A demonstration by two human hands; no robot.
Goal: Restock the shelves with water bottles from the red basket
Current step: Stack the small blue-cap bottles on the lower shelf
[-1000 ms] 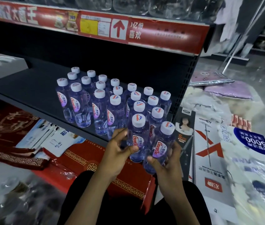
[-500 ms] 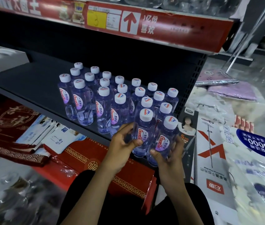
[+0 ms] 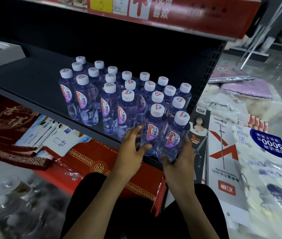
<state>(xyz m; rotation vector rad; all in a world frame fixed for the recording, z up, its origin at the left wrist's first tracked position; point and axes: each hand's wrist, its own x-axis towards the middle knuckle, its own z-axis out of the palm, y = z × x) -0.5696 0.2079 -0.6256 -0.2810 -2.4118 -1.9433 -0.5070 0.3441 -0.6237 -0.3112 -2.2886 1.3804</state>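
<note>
Water bottles [image 3: 119, 100] grouped upright on the dark shelf [image 3: 33, 83], two front bottles at the shelf's front edge, one [image 3: 152, 133] clasped by the left hand [image 3: 131, 152], the other [image 3: 173, 140] gripped by the right hand [image 3: 180, 159].

The clear packaged goods [image 3: 14, 209] at the lower left of the frame are blurred beyond telling what they are. The red sign strip [image 3: 154, 12] along the top is cut off by the frame's upper edge, its price tags unreadable. Rear water bottles [image 3: 112, 70] show only caps, bodies hidden behind front rows.
</note>
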